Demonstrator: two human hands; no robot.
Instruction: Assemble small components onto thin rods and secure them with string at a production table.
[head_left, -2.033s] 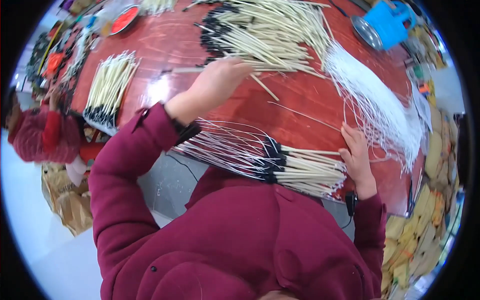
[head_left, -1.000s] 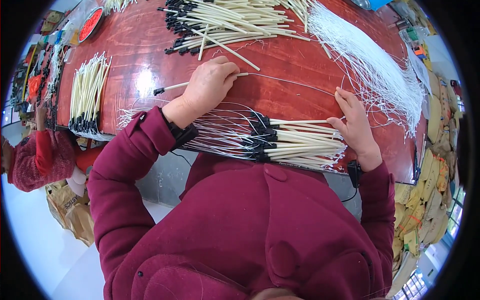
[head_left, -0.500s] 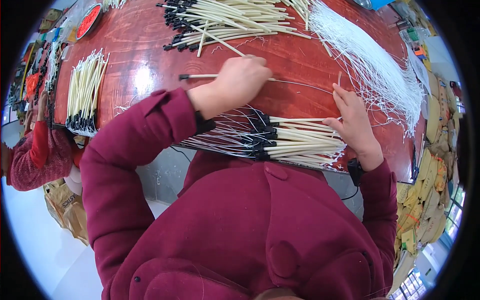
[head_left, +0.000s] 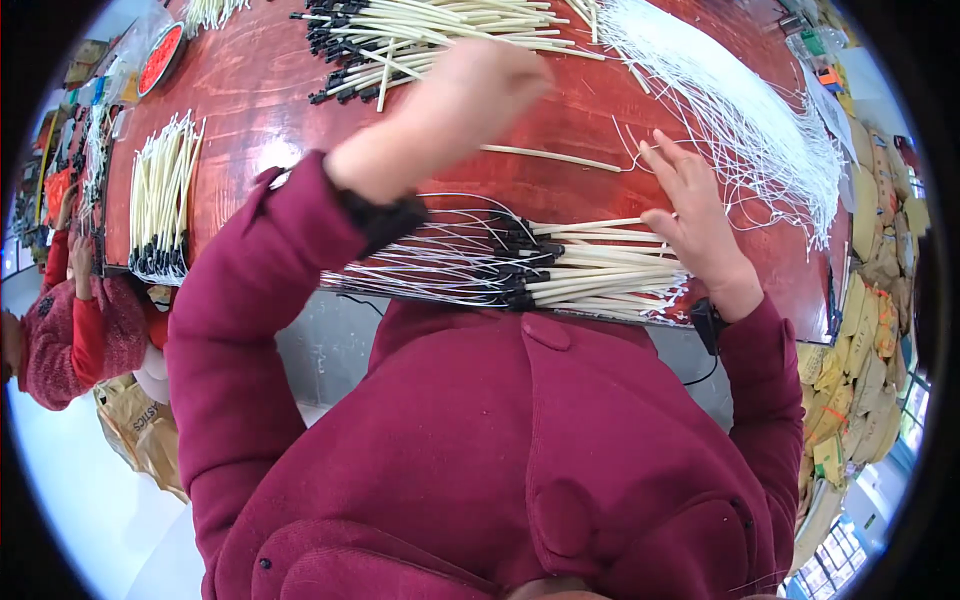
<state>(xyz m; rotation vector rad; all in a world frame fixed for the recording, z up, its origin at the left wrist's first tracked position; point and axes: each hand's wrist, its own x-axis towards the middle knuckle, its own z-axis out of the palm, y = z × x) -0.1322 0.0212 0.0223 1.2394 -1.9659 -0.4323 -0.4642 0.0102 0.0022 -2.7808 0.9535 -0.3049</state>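
Note:
My left hand (head_left: 470, 95) is raised over the table near the far pile of cream tubes with black ends (head_left: 440, 30). It is smeared by motion, so its fingers cannot be read. Below it, a single cream tube (head_left: 555, 154) lies across the table, its left end hidden by the hand. A thin white cord at its right end runs up to my right hand (head_left: 695, 210). The fingers there are stretched and apart, the tips close to the cord. Just below lies a bundle of cream tubes (head_left: 600, 275) with black ends and white cords (head_left: 430, 265) running left.
A mass of white cords (head_left: 730, 110) spreads over the right of the red table (head_left: 270, 80). At the left stand another tube bundle (head_left: 165, 200) and a bowl of red bits (head_left: 160, 60). Another person (head_left: 85, 330) sits far left. Sacks (head_left: 860, 350) are stacked at the right.
My left hand has moved up and away from the single tube, which now lies further right, nearer my right hand. My right hand has shifted only slightly.

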